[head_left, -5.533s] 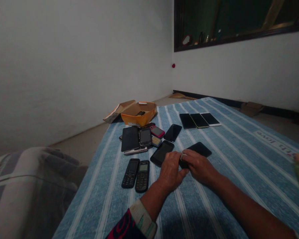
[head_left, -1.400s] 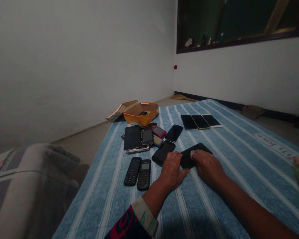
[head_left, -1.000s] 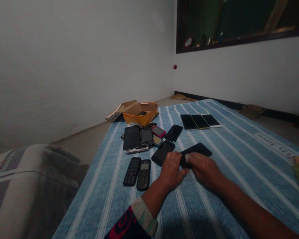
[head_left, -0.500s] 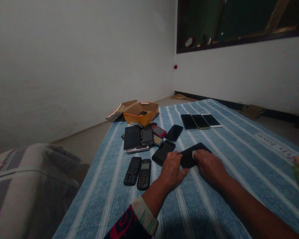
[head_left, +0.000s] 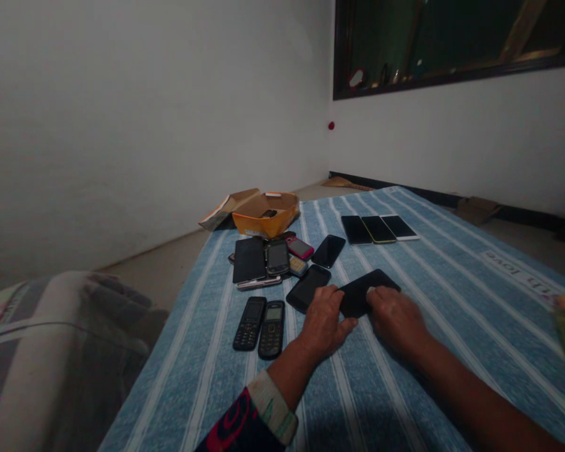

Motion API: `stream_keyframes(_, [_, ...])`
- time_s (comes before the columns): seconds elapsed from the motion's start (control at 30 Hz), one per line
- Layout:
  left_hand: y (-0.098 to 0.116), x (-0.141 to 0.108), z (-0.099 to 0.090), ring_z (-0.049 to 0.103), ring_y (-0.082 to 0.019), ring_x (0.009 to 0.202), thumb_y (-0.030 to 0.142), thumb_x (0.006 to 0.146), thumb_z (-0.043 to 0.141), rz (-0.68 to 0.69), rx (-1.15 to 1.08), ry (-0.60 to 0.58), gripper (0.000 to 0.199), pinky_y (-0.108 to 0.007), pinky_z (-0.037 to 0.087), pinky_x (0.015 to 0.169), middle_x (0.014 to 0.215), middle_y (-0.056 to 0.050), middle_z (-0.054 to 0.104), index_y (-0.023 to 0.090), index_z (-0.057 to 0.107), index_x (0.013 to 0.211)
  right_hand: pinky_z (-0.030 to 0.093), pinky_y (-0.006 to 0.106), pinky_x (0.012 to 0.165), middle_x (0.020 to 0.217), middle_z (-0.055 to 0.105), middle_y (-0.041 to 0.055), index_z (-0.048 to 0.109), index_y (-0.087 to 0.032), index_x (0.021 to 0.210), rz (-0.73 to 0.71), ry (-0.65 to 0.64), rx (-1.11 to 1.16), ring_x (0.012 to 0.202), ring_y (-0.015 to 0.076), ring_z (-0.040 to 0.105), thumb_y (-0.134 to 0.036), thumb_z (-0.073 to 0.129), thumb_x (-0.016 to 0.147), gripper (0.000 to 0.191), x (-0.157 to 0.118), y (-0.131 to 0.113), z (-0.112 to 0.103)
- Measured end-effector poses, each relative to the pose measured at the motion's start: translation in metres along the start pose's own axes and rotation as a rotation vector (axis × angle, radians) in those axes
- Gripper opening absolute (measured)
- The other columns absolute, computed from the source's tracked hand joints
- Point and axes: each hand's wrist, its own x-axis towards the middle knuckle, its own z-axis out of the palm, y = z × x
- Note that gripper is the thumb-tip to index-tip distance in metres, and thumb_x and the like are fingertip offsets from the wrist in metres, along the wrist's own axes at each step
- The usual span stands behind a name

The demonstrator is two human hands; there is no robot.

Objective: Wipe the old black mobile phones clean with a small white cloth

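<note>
A black smartphone (head_left: 365, 290) lies slanted on the striped cloth between my hands. My left hand (head_left: 326, 319) grips its near left end, fingers over the edge and thumb along the near side. On the phone's right part, my right hand (head_left: 398, 319) presses with bunched fingers, pinching a small white wad (head_left: 370, 292), perhaps tissue or cloth; most of it is hidden. Another dark smartphone (head_left: 309, 287) lies just beyond my left fingers. Two keypad phones, one black (head_left: 250, 323) and one with a greyish screen (head_left: 272, 329), rest side by side left of my left hand.
Farther off, several phones lie heaped, with a black one (head_left: 249, 260) on top, before an open orange box (head_left: 266, 223). A single smartphone (head_left: 328, 251) lies beside the heap. Three smartphones (head_left: 379, 230) form a row at the back right. Blue striped cloth (head_left: 207, 376) covers the surface.
My right hand has shifted slightly on the phone's surface, and less of the white wad shows. My left hand keeps its hold; the other phones have not moved.
</note>
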Motion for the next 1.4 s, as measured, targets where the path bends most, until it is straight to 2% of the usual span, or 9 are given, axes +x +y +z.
stream_keyframes(0.13, [-0.001, 0.0, 0.001, 0.05, -0.031, 0.112, 0.029, 0.075, 0.071, 0.016, -0.001, 0.022, 0.046, -0.05, 0.046, 0.097, 0.123, -0.012, 0.054, 0.016, 0.055, 0.116, 0.042, 0.031, 0.074, 0.095, 0.065, 0.0109, 0.067, -0.014, 0.093, -0.146, 0.032, 0.093, 0.09, 0.0221, 0.059, -0.008, 0.048, 0.087, 0.021, -0.008, -0.015, 0.005])
stream_keyframes(0.3, [0.0, 0.0, -0.001, 0.049, -0.03, 0.113, 0.027, 0.074, 0.072, 0.009, -0.018, 0.011, 0.046, -0.049, 0.045, 0.098, 0.123, -0.013, 0.054, 0.015, 0.055, 0.115, 0.045, 0.029, 0.078, 0.098, 0.066, 0.0098, 0.068, -0.014, 0.096, -0.186, 0.037, 0.154, 0.094, 0.0206, 0.058, -0.005, 0.047, 0.086, 0.025, -0.01, -0.017, 0.011])
stream_keyframes(0.43, [0.001, 0.0, -0.001, 0.049, -0.031, 0.113, 0.029, 0.073, 0.074, -0.005, -0.022, 0.0, 0.049, -0.05, 0.045, 0.097, 0.123, -0.013, 0.054, 0.015, 0.054, 0.117, 0.045, 0.029, 0.087, 0.107, 0.066, 0.0107, 0.068, -0.014, 0.103, -0.129, 0.038, 0.14, 0.112, 0.0221, 0.054, -0.005, 0.046, 0.087, 0.029, -0.006, -0.008, 0.013])
stream_keyframes(0.5, [0.001, 0.0, -0.002, 0.05, -0.031, 0.113, 0.028, 0.074, 0.073, -0.002, -0.024, -0.001, 0.049, -0.051, 0.045, 0.097, 0.122, -0.012, 0.054, 0.018, 0.054, 0.118, 0.044, 0.028, 0.087, 0.108, 0.066, 0.0109, 0.068, -0.014, 0.103, -0.081, 0.019, 0.12, 0.117, 0.0227, 0.052, -0.006, 0.045, 0.088, 0.029, -0.003, -0.003, 0.011])
stream_keyframes(0.77, [0.002, 0.001, -0.003, 0.049, -0.031, 0.113, 0.028, 0.073, 0.074, -0.009, -0.024, -0.011, 0.051, -0.049, 0.045, 0.097, 0.123, -0.013, 0.055, 0.014, 0.054, 0.117, 0.038, 0.025, 0.068, 0.096, 0.063, 0.0083, 0.065, -0.016, 0.094, 0.087, -0.033, 0.051, 0.093, 0.0186, 0.058, -0.01, 0.042, 0.091, 0.024, 0.009, 0.022, 0.004])
stream_keyframes(1.03, [0.002, 0.001, -0.003, 0.05, -0.031, 0.114, 0.028, 0.073, 0.074, -0.016, -0.011, -0.017, 0.05, -0.049, 0.046, 0.098, 0.121, -0.013, 0.056, 0.014, 0.055, 0.117, 0.033, 0.026, 0.064, 0.097, 0.061, 0.008, 0.064, -0.017, 0.092, 0.203, -0.04, 0.051, 0.093, 0.0188, 0.057, -0.007, 0.043, 0.088, 0.024, 0.015, 0.049, 0.014])
stream_keyframes(1.2, [0.003, 0.001, -0.004, 0.05, -0.032, 0.115, 0.028, 0.074, 0.073, -0.016, -0.013, -0.018, 0.049, -0.05, 0.046, 0.098, 0.123, -0.014, 0.056, 0.014, 0.055, 0.118, 0.037, 0.027, 0.068, 0.096, 0.061, 0.0101, 0.064, -0.014, 0.094, 0.146, 0.013, 0.064, 0.092, 0.0199, 0.057, -0.005, 0.042, 0.086, 0.025, 0.013, 0.043, 0.014])
stream_keyframes(1.4, [0.002, 0.001, -0.003, 0.05, -0.031, 0.114, 0.028, 0.075, 0.071, -0.009, -0.019, -0.003, 0.047, -0.051, 0.046, 0.097, 0.123, -0.013, 0.056, 0.016, 0.055, 0.117, 0.045, 0.03, 0.084, 0.095, 0.065, 0.0117, 0.067, -0.012, 0.092, -0.018, 0.116, 0.132, 0.1, 0.0232, 0.058, -0.004, 0.041, 0.087, 0.027, 0.005, 0.017, 0.018])
